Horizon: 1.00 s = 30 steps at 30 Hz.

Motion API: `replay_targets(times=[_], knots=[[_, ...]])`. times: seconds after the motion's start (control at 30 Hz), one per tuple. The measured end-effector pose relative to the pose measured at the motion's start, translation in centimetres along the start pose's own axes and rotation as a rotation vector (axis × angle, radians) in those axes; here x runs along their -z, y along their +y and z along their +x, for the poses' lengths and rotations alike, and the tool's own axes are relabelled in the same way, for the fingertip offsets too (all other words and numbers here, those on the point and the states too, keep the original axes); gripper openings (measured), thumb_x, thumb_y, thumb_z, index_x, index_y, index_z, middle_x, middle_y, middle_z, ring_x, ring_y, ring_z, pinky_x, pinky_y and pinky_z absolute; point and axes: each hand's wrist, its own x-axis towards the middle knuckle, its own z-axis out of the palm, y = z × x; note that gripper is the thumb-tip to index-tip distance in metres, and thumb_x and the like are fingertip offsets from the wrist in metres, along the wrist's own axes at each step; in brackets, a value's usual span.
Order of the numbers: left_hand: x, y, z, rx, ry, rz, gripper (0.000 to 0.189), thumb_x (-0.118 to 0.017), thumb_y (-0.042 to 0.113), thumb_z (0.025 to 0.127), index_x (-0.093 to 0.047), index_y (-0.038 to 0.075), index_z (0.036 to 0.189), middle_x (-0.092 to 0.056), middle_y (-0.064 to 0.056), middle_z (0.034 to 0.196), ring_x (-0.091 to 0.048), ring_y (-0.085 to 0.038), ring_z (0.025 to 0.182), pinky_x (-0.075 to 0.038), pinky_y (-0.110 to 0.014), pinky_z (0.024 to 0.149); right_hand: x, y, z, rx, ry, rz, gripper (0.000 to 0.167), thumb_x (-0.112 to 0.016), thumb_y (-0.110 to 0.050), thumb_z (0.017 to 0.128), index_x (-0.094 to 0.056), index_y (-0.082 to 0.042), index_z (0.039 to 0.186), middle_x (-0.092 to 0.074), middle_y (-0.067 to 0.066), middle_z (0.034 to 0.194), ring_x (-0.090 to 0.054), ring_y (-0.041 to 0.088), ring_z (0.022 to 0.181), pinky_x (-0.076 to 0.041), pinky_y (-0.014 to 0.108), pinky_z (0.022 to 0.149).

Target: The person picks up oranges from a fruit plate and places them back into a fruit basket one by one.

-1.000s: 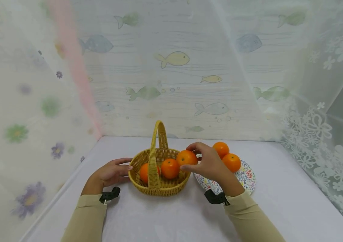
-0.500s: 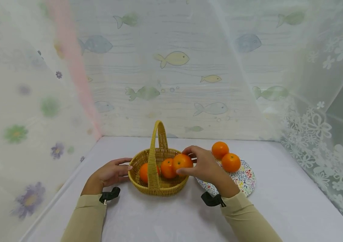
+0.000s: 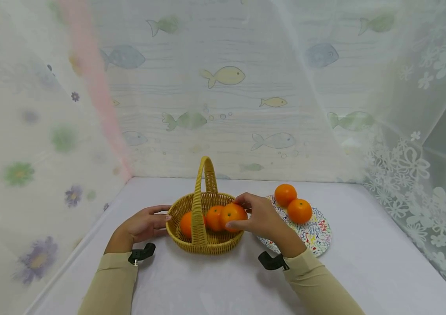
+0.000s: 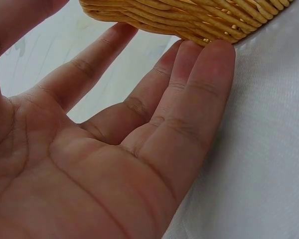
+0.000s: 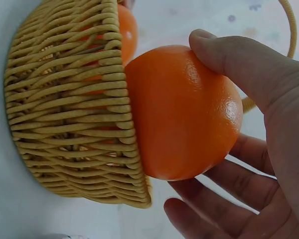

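Note:
A yellow wicker basket with a tall arched handle stands on the table, two oranges inside it. My right hand holds another orange between thumb and fingers at the basket's right rim. In the right wrist view that held orange overlaps the rim, and the thumb lies on its upper side. My left hand touches the basket's left side with fairly straight, spread fingers. The left wrist view shows its fingertips against the woven wall.
A round plate with a colourful speckled pattern lies right of the basket, bearing two oranges. White cloth covers the table. A fish-patterned curtain hangs behind, with sheer floral curtains at both sides.
My right hand has moved left and slightly down with the orange, bringing it from above the basket's right rim further over the basket. The left hand stays at the basket's side.

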Motion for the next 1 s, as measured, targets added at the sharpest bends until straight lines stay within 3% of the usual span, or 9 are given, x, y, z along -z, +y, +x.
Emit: replay_targets(times=[0.23,0.47,1.0], knots=[[0.0,-0.1,-0.1,0.005,0.003,0.002,0.066,-0.069,0.018,0.099,-0.040,0.003,0.156,-0.070,-0.008,0.127,-0.070,-0.022,0.111,-0.058,-0.044,0.100,-0.5,0.1,0.0,0.029,0.008,-0.051,0.060,-0.092,-0.056,0.070,-0.068,-0.028,0.118,-0.070,-0.013,0.106,-0.063,0.009,0.100,-0.054,0.035,0.090],[0.0,-0.1,-0.1,0.004,0.002,0.011,0.066,-0.069,0.019,0.099,-0.039,0.003,0.156,-0.068,-0.008,0.130,-0.070,-0.021,0.111,-0.058,-0.042,0.100,-1.3,-0.1,-0.1,-0.001,-0.053,-0.040,0.063,-0.090,-0.059,0.071,-0.067,-0.027,0.120,-0.070,-0.011,0.110,-0.062,0.012,0.098,-0.056,0.033,0.089],[0.0,0.1,-0.1,0.010,0.000,0.012,0.067,-0.070,0.020,0.099,-0.040,0.005,0.157,-0.067,-0.008,0.130,-0.070,-0.020,0.110,-0.058,-0.039,0.099,-2.5,0.1,-0.2,0.070,-0.107,-0.113,0.059,-0.086,-0.059,0.077,-0.070,-0.024,0.121,-0.072,-0.013,0.110,-0.064,0.007,0.101,-0.056,0.033,0.093]])
